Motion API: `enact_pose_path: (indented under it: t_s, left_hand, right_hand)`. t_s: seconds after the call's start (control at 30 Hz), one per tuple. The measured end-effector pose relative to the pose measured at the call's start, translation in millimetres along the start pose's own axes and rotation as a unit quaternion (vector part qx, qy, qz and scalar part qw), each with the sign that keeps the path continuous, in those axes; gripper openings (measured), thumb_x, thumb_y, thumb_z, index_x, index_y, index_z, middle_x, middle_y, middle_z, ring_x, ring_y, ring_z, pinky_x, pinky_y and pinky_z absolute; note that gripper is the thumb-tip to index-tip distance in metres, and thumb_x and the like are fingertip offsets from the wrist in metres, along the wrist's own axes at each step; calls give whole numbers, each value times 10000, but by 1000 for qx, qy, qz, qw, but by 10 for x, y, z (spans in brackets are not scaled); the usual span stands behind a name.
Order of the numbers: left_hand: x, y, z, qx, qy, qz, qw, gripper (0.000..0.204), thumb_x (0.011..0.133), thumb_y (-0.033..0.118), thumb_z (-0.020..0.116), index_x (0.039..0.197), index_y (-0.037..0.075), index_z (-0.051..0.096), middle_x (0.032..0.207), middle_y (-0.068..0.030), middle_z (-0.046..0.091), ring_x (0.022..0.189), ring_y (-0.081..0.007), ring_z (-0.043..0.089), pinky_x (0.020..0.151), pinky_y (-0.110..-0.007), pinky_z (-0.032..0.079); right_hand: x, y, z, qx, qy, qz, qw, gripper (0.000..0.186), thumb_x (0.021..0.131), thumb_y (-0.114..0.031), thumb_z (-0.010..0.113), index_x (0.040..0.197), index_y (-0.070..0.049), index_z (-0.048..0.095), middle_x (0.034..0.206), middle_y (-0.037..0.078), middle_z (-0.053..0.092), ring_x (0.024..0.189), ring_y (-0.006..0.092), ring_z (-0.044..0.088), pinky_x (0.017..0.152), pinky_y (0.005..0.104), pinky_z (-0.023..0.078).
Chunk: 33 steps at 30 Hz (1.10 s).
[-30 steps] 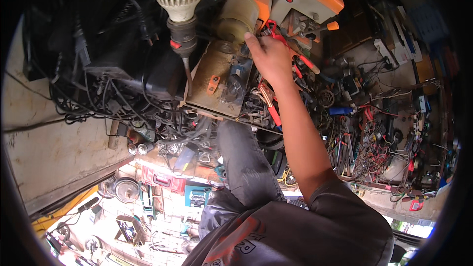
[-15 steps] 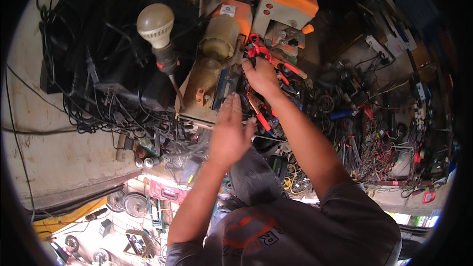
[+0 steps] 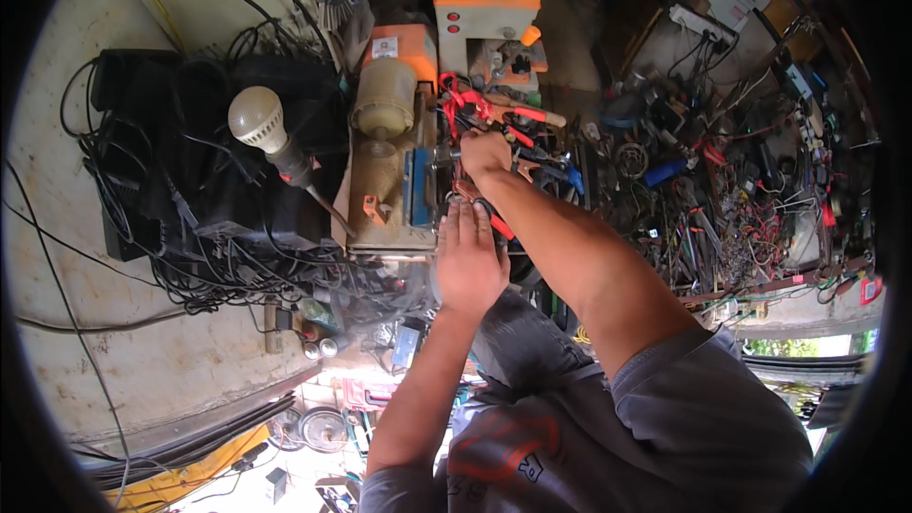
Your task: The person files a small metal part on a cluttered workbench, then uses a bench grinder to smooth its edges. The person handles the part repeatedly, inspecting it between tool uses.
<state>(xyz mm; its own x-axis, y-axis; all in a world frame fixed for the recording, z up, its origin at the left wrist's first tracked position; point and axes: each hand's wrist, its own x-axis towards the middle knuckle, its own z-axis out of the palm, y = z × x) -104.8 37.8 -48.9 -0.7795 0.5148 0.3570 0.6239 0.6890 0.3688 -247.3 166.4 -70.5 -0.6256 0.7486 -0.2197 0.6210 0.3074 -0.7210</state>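
Observation:
My right hand point(image 3: 486, 154) is closed among a heap of hand tools, its fingers curled down. Whatever it grips is hidden beneath it. Just beyond it lie a tangle of red straps or cable point(image 3: 459, 92) and a red-handled tool point(image 3: 528, 114). My left hand point(image 3: 472, 266) lies flat, fingers stretched out side by side, their tips at the near edge of the heap. Beside its fingertips a red handle point(image 3: 502, 226) shows. A blue flat piece point(image 3: 415, 187) lies left of the hands on the dusty machine bed point(image 3: 382, 218).
An orange-and-grey machine point(image 3: 489, 5) stands at the back. Left of it is a machine with a cream cylinder point(image 3: 384, 100). A bulb-shaped lamp point(image 3: 257, 120) on a bent stem leans over black boxes point(image 3: 275, 161) and cables. Wires and parts point(image 3: 731, 199) crowd the right.
My right hand has moved nearer to me, away from the red tangle, and its fingers have closed. My left hand has shifted right toward the tools. The whole view has swung.

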Motion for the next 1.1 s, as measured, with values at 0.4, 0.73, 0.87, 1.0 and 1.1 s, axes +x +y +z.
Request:
enact_pose_path:
  t_s: [0.4, 0.73, 0.87, 1.0, 1.1]
  left_hand:
    - [-20, -23, 136, 33, -21, 45, 998, 726, 756, 245, 686, 1339, -91, 413, 1333, -266, 464, 1246, -444, 438, 1075, -496, 348]
    - [-6, -26, 147, 39, -19, 93, 995, 681, 780, 335, 680, 1284, -84, 495, 1302, -265, 489, 1249, -425, 453, 1062, -525, 353]
    - [-29, -13, 163, 62, -30, 66, 995, 699, 793, 356, 665, 1316, -66, 473, 1325, -253, 479, 1264, -413, 448, 1066, -517, 354]
    - [-45, -15, 170, 65, -45, 58, 995, 718, 797, 342, 664, 1341, -69, 439, 1345, -255, 456, 1276, -405, 434, 1077, -517, 345]
    - [-41, -20, 192, 58, -40, 53, 996, 708, 803, 335, 654, 1343, -66, 431, 1347, -250, 452, 1285, -402, 420, 1088, -514, 331]
  right_hand:
    - [43, 290, 180, 101, 41, -69, 992, 364, 822, -322, 549, 834, 10, 697, 821, 277, 651, 836, 425, 655, 785, 469, 534]
    - [36, 69, -4, 150, -88, 165, 971, 417, 856, -326, 508, 1105, -33, 669, 1154, 222, 642, 1100, 369, 613, 928, 417, 494]
    - [6, 146, 72, 126, -25, 64, 990, 403, 818, -357, 571, 1008, -25, 698, 1025, 250, 660, 995, 398, 638, 881, 445, 511]
    - [50, 250, 177, 127, 12, 39, 991, 403, 805, -358, 583, 923, 8, 704, 969, 273, 656, 990, 407, 630, 887, 446, 502]
    - [94, 267, 212, 102, -5, 38, 994, 426, 811, -366, 599, 973, 13, 705, 1028, 272, 663, 1011, 386, 647, 899, 430, 519]
